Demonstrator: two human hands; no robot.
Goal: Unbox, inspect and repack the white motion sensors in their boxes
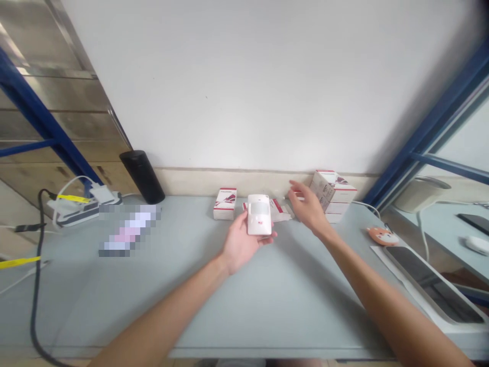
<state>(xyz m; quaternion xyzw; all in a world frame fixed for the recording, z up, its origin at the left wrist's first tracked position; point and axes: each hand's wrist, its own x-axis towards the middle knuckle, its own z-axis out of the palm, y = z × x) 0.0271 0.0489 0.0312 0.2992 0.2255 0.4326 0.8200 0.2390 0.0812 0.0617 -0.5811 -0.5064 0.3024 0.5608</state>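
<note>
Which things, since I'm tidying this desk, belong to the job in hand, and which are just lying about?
Likely in the job:
white device held in the left hand
stacked boxes near the right hand
single box
partly hidden packaging

Likely just lying about:
black cylinder
power strip
dark screen

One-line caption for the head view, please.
Left hand holding a white device above a grey table, right hand near stacked white-and-red boxes.

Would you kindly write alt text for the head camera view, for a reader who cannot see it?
A person's left hand holds a white device above a grey-blue table, while the right hand is near stacked white-and-red boxes. A similar box sits left of the device, with a black cylinder farther left.
</note>
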